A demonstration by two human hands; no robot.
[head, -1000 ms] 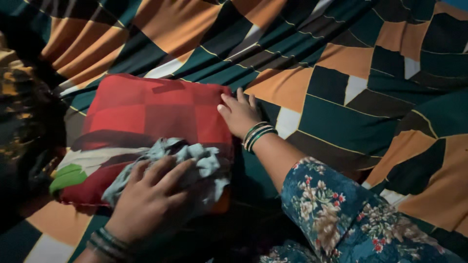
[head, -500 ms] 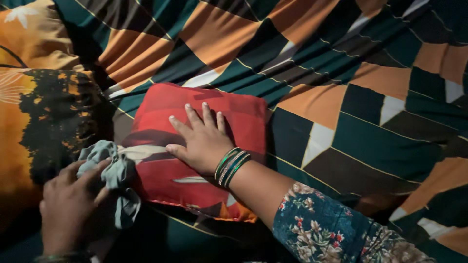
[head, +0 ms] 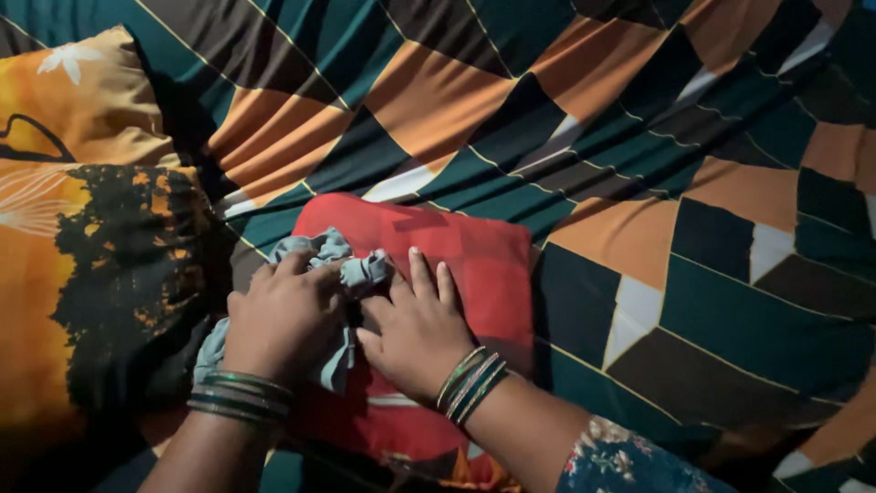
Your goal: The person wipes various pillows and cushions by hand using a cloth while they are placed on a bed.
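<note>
From the head view, much lies in shadow. The left hand rests palm down on a crumpled grey-green cloth, its fingers curled over the bunched fabric and pressing it; how tightly it grips cannot be told, since the fingertips sink into the folds. Part of the cloth hangs out below the hand near the wrist, and the rest is covered by the hand itself. The right hand lies flat, fingers spread slightly apart, on a red cushion, its thumb side touching the cloth; it clamps nothing. The cushion's lower part is dim, and its bottom corner is cut off by the frame's lower edge. Its left side is hidden under the cloth and both hands. Striped bangles sit on the left wrist, and more bangles on the right wrist. A floral sleeve is cut off at the bottom edge.

The cushion lies on a patterned bedsheet of teal, orange, brown and white shapes, with creases running toward the top left. Just to the left, an orange-and-black pillow nearly touches the left hand and runs past the left edge. The sheet to the right of the cushion and above it is open.
</note>
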